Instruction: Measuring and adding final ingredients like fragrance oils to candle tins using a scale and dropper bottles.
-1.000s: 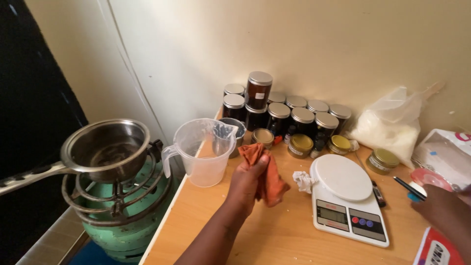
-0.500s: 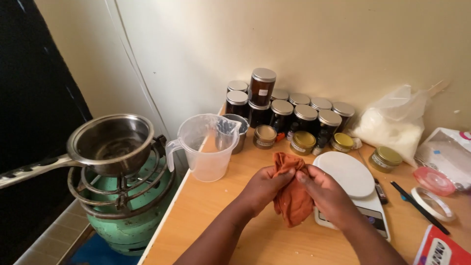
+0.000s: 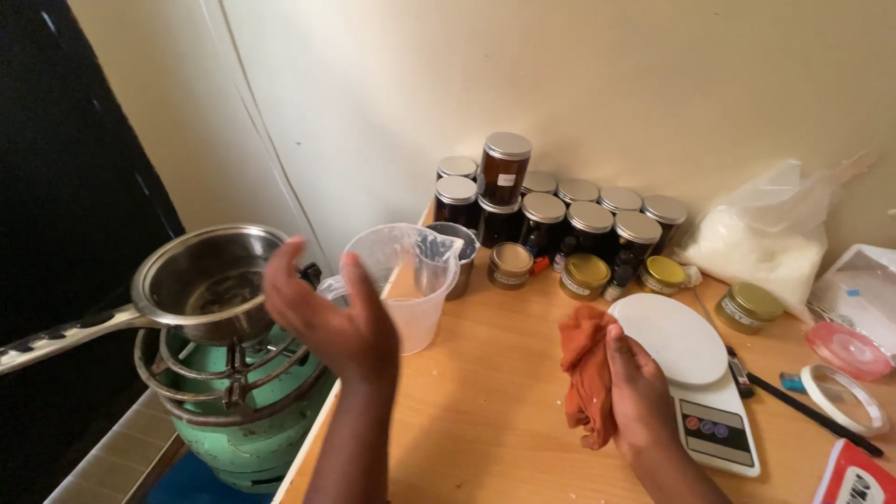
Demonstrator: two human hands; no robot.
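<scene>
1. The left hand (image 3: 329, 315) is wide open and holds nothing. It is up in the air, just in front of the clear plastic measuring jug (image 3: 403, 283).
2. The right hand (image 3: 637, 397) is closed on a crumpled orange cloth (image 3: 588, 370), which lies on the wooden table (image 3: 485, 401).
3. The cloth is just beside the round white kitchen scale (image 3: 693, 369). It may touch the plate, but that part is hard to see.
4. A shiny metal saucepan (image 3: 191, 283) sits on a green gas burner (image 3: 245, 411) to the left.

Orange cloth (image 3: 588, 373) in my right hand (image 3: 639, 397).
By those fingers: white scale (image 3: 695, 373), gold-lidded tins (image 3: 585, 275); beyond my left hand (image 3: 331, 317), green burner (image 3: 247, 439).
</scene>
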